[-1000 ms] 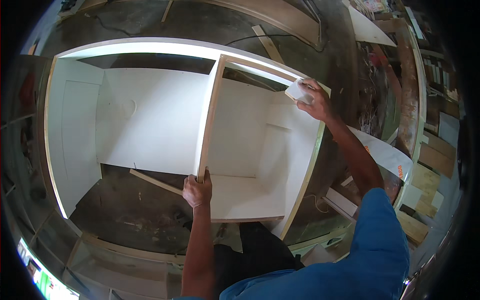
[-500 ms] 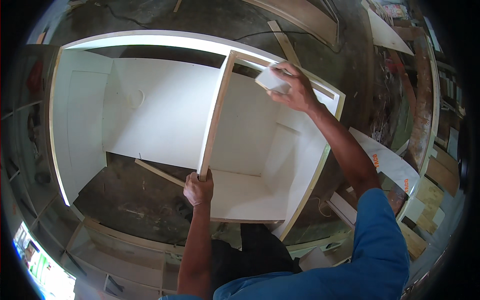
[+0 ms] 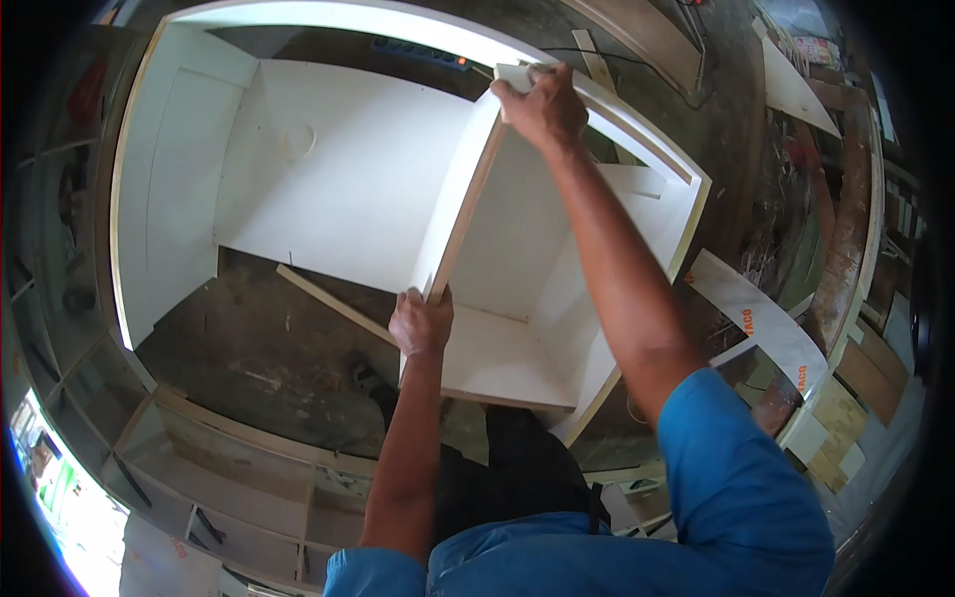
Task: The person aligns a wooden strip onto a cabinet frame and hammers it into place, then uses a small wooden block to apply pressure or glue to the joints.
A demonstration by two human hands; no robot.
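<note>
A white cabinet carcass (image 3: 343, 164) with pale wood edges lies on the floor in front of me. Across its inside runs a white divider panel (image 3: 464, 219) with a bare wood edge. My left hand (image 3: 421, 322) is closed around the near end of that divider. At the divider's far end, my right hand (image 3: 547, 111) grips a small white board piece (image 3: 513, 77). The piece sits against the corner where divider and far rail (image 3: 637, 134) meet; my fingers hide part of it, and the exact contact cannot be made out.
A loose wood strip (image 3: 333, 303) lies under the cabinet's open near side. Beyond the far rail are a blue power strip (image 3: 418, 52) and a dark cable. Printed white offcuts (image 3: 756, 308) and boards lie at the right. Another cabinet frame (image 3: 239, 438) stands at the lower left.
My right hand has moved left with the small board piece, from above the far rail to the divider's far end. My left hand keeps its hold. The whole view has shifted slightly.
</note>
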